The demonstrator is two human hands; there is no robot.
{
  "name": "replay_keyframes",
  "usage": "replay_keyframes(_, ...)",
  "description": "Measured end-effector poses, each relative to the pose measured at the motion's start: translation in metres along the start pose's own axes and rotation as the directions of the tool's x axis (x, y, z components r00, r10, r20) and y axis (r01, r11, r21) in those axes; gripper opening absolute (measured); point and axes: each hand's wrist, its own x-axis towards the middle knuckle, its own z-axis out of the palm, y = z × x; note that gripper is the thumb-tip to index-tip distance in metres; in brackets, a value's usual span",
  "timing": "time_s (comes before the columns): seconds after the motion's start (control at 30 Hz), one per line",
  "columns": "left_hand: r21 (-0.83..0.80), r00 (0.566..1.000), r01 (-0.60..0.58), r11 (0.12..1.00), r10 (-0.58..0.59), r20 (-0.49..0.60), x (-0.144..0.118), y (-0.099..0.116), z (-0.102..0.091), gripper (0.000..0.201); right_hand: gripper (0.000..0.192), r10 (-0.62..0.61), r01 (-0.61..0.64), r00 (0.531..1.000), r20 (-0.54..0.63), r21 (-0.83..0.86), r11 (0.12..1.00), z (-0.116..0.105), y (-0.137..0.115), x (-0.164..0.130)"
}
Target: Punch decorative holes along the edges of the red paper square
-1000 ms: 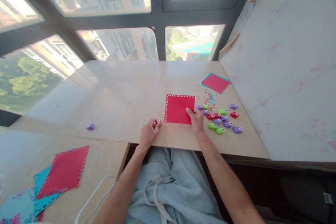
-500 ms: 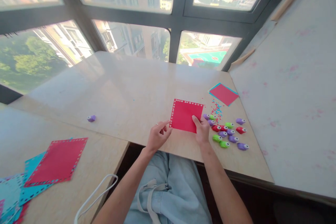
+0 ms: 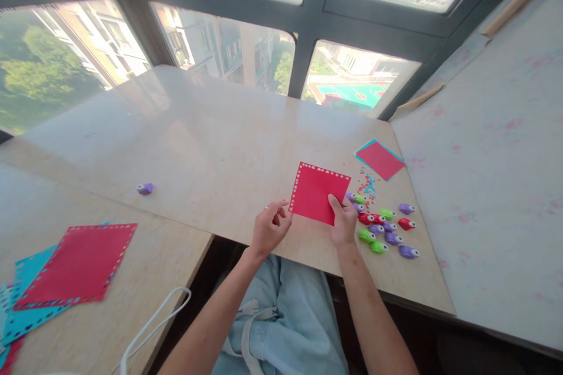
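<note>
A square sheet of red paper (image 3: 314, 193) is held up above the table's front edge, tilted a little. Small punched shapes line its top and left edges. My right hand (image 3: 344, 220) grips its lower right part, thumb on top and the other fingers underneath. My left hand (image 3: 271, 225), wearing a ring, is curled at the lower left corner, with thumb and index fingertip closed around it; the exact contact is small to see. Just right of my right hand lie several small craft punches (image 3: 389, 227) in purple, green and red.
Paper confetti (image 3: 367, 187) lies behind the punches, near a stack of red and blue sheets (image 3: 380, 159). One purple punch (image 3: 145, 188) sits alone at left. Punched red (image 3: 81, 263) and blue sheets (image 3: 35, 263) overlap on the left table, beside a white cable (image 3: 153, 328). Windows and a wall border the table.
The view has shifted slightly, moving the left table's things leftward in the picture. Both hands keep their places at the red paper, which appears a little more tilted.
</note>
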Motion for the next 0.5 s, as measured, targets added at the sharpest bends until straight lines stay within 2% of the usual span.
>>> replay_keyframes(0.1,0.018,1.000,0.013,1.000,-0.013,-0.022,0.0019,-0.0002,0.0034,0.026,0.035,0.028,-0.028,1.000,-0.001,0.035,0.999,0.0010,-0.0025,-0.0009)
replay_keyframes(0.23,-0.035,0.997,0.000,0.999,-0.002,-0.074,0.0024,-0.0010,0.0034,0.023,0.036,0.030,-0.030,1.000,-0.003,0.032,0.999,0.0019,-0.0049,-0.0020)
replay_keyframes(0.5,-0.096,0.986,-0.131,0.987,0.120,-0.118,-0.0017,0.0026,-0.0001,0.013,0.037,0.007,-0.007,1.000,-0.001,0.015,1.000,0.0007,-0.0036,-0.0014)
